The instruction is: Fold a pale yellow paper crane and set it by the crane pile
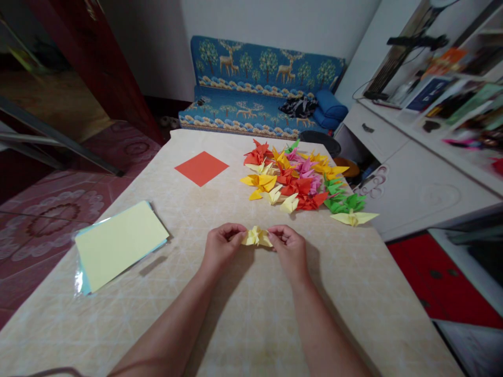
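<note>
My left hand [220, 245] and my right hand [290, 246] each pinch one end of a small pale yellow folded paper crane [257, 237], held just above the beige table [251, 324] near its middle. Both hands have their fingers curled closed on the paper. Beyond them lies a heap of folded paper cranes [298, 180] in red, orange, yellow, pink and green. One pale yellow crane [354, 217] sits apart at the heap's right edge.
A stack of pale yellow paper sheets [120, 243] lies at the left of the table. A single orange-red square sheet [201, 168] lies farther back. A blue patterned sofa [259, 89] stands behind, white cabinets [416, 178] at the right.
</note>
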Motion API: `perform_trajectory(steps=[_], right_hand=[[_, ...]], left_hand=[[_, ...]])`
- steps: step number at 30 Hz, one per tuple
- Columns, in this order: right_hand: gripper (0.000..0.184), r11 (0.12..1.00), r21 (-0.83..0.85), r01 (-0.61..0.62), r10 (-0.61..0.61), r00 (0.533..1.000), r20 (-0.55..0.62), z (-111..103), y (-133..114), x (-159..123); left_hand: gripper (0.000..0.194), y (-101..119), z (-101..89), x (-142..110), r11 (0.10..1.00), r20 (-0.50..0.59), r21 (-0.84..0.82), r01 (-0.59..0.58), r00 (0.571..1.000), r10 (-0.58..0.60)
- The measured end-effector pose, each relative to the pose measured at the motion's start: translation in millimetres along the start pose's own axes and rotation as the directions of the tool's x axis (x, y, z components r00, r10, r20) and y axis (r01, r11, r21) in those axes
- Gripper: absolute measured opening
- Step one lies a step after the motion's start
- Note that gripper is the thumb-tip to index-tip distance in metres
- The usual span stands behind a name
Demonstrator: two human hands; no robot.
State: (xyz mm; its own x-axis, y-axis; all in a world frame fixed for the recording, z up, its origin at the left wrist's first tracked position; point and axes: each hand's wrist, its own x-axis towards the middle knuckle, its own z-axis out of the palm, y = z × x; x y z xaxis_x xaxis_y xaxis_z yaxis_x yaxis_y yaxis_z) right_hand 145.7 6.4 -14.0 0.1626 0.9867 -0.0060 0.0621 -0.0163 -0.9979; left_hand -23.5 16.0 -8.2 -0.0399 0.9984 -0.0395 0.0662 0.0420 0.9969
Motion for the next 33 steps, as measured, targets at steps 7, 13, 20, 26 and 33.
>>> perform_trajectory(steps=[7, 13, 20, 26, 33], right_hand=[[0.013, 0.939, -0.277, 0.203, -0.214, 0.977, -0.009, 0.1, 2.8, 2.2], [0.017, 0.775, -0.522, 0.357, -0.377, 0.923, 0.072, 0.0, 6.4, 4.6], [0.019, 0.688, -0.644, 0.335, -0.341, 0.932, 0.121, 1.3, 6.4, 4.5], [0.020, 0.654, -0.689, 0.313, -0.317, 0.940, 0.126, 2.5, 4.8, 3.9], [0.022, 0.612, -0.735, 0.293, -0.301, 0.945, 0.127, 6.1, 1.8, 0.0]], left_hand=[[0.014, -4.9, -3.2, 1.3, 0.970, 0.007, 0.203, -0.133, 0.991, 0.134], [0.017, -7.8, -2.5, 5.3, 0.875, 0.068, 0.407, -0.263, 0.964, 0.258], [0.017, -4.9, -1.8, 3.8, 0.791, 0.108, 0.521, -0.321, 0.944, 0.312], [0.017, -2.7, -0.6, 2.3, 0.759, 0.138, 0.557, -0.337, 0.939, 0.316], [0.017, -1.5, 0.2, 1.3, 0.747, 0.147, 0.579, -0.327, 0.943, 0.300]])
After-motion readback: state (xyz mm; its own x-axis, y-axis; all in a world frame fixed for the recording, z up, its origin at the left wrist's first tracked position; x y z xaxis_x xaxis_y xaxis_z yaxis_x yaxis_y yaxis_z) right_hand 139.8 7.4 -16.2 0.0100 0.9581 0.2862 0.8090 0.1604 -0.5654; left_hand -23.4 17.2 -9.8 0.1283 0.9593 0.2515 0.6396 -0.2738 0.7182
